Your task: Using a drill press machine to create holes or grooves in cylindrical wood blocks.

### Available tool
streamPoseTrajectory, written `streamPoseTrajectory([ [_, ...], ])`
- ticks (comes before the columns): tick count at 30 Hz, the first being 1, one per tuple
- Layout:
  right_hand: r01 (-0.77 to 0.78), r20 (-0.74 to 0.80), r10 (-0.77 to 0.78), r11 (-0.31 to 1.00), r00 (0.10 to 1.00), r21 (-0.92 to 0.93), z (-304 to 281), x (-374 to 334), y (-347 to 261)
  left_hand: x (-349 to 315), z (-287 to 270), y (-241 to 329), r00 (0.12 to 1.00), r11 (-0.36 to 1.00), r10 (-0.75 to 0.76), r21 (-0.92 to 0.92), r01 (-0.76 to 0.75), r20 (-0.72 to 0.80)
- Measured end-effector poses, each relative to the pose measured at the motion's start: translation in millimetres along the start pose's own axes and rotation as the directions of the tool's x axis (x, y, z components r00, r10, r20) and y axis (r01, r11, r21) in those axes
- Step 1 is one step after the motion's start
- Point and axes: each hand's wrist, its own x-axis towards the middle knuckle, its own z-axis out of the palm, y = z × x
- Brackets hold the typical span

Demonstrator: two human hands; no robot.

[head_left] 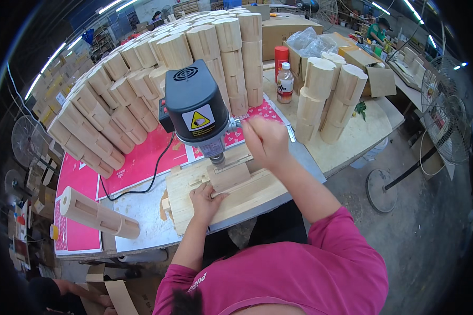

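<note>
A small drill press [196,100] with a dark motor cover stands on the bench. Its chuck [217,159] points down at a pale wooden block [230,177], and the bit's tip is too small to make out. The block rests in a wooden jig [252,186]. My left hand [205,203] holds the block's near left corner, fingers bent at its end and thumb along the near side. On the right of the machine, my right hand [266,140] is closed around the feed lever, mostly hidden in the fist.
Stacked wooden cylinders [176,52] rise behind the drill. Another cylinder stack [100,214] stands front left, others [328,97] at right beside a bottle [285,84]. A black cord [151,178] crosses the bench. A fan [441,115] stands right; another person's arm [81,291] shows lower left.
</note>
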Motion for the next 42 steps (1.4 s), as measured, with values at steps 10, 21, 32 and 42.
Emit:
streamPoseTrajectory([
  [10, -0.341, 0.207, 0.311, 0.931, 0.928, 0.127, 40.0, 78.8, 44.7, 7.1, -6.2, 9.2, 0.98, 0.969, -0.186, -0.152, 0.194, 0.063],
  [21, -0.403, 0.777, 0.321, 0.91, 0.541, -0.096, -25.8, -84.5, 71.6, -5.3, -38.8, 6.4, 0.993, 0.94, 0.117, -0.324, -0.111, -0.001],
  [32, -0.869, 0.821, 0.549, 0.472, 0.158, -0.149, -36.5, -147.7, 37.0, -61.3, -185.8, 24.0, 0.772, 0.394, -0.633, -0.833, 0.388, 0.06],
  [42, -0.66, 0.755, 0.356, 0.739, 0.551, 0.134, -73.4, -83.8, -12.8, -73.4, -158.0, 20.7, 0.744, 0.358, -0.66, -0.824, 0.439, 0.109],
])
